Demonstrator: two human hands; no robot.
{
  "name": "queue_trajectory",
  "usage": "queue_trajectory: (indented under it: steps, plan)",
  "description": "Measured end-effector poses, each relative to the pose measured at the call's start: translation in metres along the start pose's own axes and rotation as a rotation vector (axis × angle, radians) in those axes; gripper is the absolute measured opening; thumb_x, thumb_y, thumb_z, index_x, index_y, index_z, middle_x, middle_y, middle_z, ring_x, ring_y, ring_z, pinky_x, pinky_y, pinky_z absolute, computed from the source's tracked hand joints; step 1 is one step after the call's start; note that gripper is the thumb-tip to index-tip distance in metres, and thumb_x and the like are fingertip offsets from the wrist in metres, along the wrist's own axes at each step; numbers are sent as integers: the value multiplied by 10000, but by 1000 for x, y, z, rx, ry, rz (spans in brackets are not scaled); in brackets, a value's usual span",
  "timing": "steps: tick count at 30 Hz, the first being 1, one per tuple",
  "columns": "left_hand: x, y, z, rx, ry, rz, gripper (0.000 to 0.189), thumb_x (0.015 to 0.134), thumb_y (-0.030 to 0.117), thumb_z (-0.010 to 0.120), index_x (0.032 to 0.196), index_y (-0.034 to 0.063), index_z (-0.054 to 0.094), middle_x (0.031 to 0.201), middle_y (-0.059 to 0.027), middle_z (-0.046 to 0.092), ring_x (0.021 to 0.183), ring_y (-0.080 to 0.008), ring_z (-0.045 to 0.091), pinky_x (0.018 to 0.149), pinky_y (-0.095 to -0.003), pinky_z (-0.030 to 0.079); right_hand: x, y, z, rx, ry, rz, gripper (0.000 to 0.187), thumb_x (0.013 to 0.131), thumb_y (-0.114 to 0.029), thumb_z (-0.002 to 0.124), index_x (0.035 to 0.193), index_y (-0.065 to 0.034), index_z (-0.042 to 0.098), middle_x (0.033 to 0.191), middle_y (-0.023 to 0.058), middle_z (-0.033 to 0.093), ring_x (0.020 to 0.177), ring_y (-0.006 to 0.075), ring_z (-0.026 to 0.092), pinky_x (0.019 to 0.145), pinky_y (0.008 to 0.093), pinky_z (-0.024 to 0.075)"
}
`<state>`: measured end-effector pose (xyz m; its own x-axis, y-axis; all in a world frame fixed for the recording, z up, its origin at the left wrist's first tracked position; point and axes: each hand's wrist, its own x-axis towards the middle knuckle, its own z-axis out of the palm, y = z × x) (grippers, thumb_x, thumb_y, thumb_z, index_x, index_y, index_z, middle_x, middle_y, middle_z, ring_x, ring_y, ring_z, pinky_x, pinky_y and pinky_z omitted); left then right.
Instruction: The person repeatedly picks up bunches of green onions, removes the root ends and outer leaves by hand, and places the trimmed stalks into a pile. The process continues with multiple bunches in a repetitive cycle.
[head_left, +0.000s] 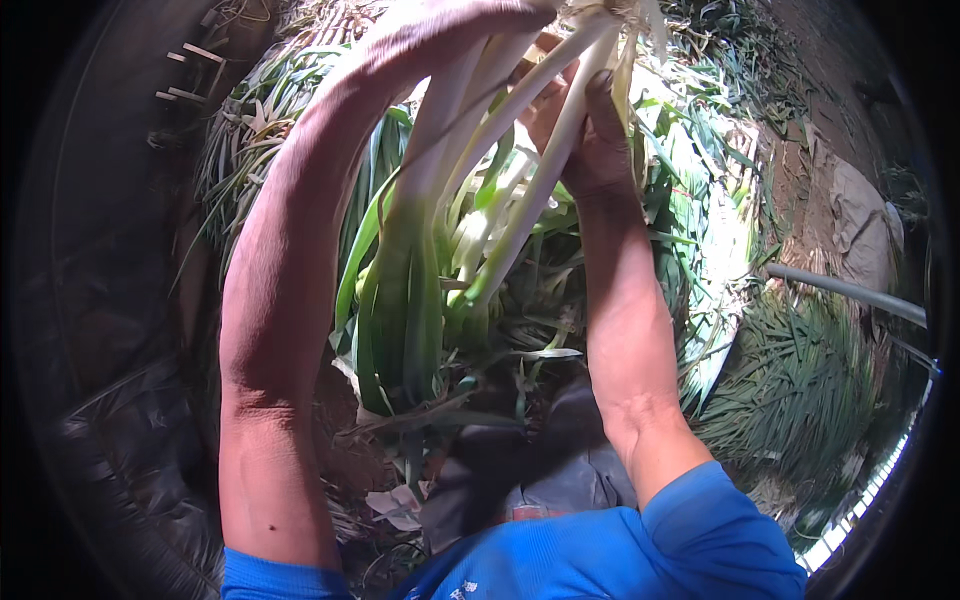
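Large green onions (420, 172) hang before me with their roots (600, 11) up at the top edge and their green leaves (405, 322) pointing down. My right hand (592, 135) is wrapped around a white stalk (559, 150) just below the roots, its thumb in front and its fingers behind. At the top edge, my left hand (517, 13) lies across the upper stalks near the roots. Its fingers are mostly cut off or hidden, so its grip does not show.
Heaped green onions lie to the left (262, 124) and right (720, 187). A bundle of green leaves (795, 382) sits at lower right, below a metal pipe (847, 291). A pale cloth or sack (862, 214) rests on the soil beyond. Dark sheeting (127, 450) covers the left side.
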<state>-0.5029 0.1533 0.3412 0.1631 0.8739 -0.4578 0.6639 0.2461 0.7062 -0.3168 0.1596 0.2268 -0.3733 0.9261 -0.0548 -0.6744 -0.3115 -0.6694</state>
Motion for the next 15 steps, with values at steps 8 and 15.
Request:
queue_trajectory:
  steps: [8,15]
  plan:
    - [132,-78,121,-605,228,12,673,874,443,838,1351,-7,688,1250,-146,734,1083,-215,689,950,-357,555,-94,108,-72,150,222,360,643,907,-362,829,1369,27,610,1175,137,730,1055,241,710,941,393,572]
    - [48,-116,163,-452,5,-49,685,906,407,795,1434,7,622,1316,-131,687,1182,-212,624,1047,-380,497,-105,119,-106,112,539,471,504,960,-399,800,1257,-5,696,1090,107,741,926,200,707,803,369,578]
